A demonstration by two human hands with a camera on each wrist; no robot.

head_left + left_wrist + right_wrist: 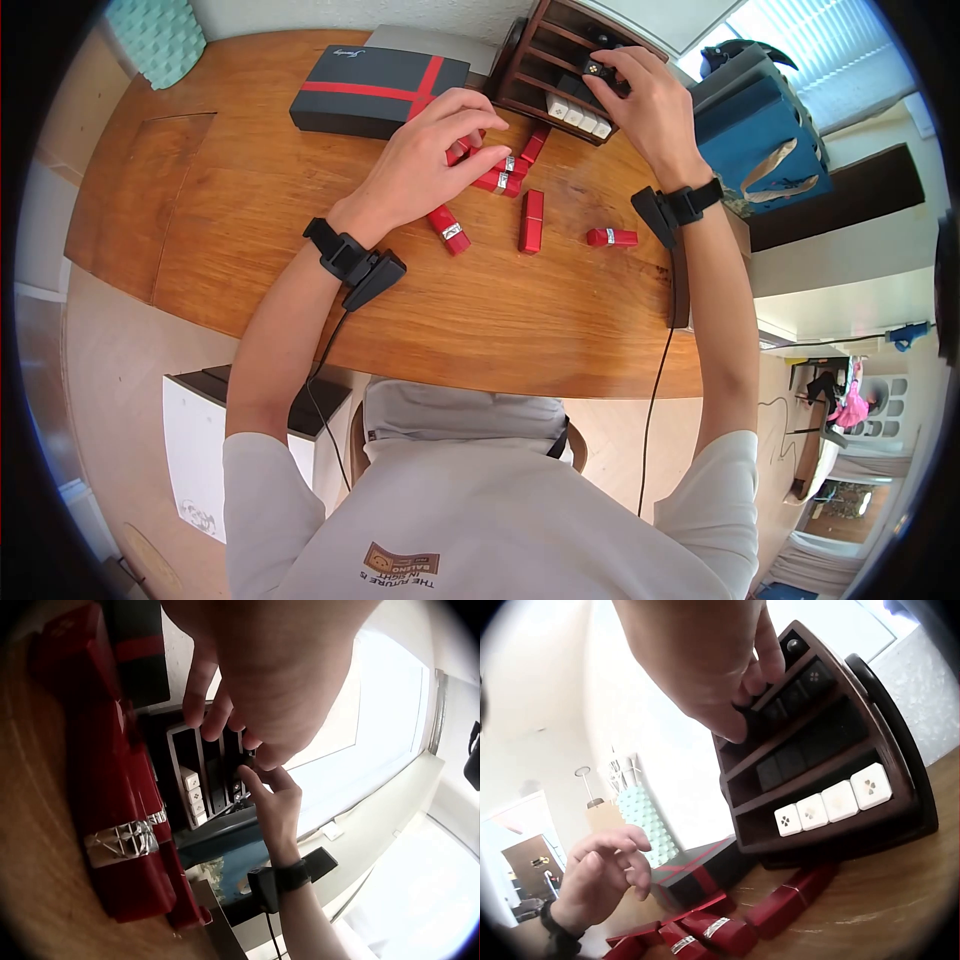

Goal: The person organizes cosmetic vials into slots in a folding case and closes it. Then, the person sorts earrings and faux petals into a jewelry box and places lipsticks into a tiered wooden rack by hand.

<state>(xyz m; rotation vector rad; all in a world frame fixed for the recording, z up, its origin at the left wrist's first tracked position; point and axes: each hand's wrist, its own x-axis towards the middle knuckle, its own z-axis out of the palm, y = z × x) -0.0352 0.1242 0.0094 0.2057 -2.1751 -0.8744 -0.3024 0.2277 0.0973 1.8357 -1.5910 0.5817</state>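
Note:
My right hand is at the dark wooden rack, thumb and fingertips pinching a small black lipstick tube with a clover mark on its end. Other black tubes lie in the upper compartments, and white clover-marked tubes line the lowest one. Over a cluster of red lipstick tubes hovers my left hand, its fingers loosely bent and nothing in its grasp. Silver bands circle some red tubes, as in the left wrist view, where one red tube looms close below the hand.
A black gift box with red ribbon lies behind the left hand. More red tubes are scattered over the wooden table. Right of the rack stands a blue paper bag. Cables trail from both wrist cameras.

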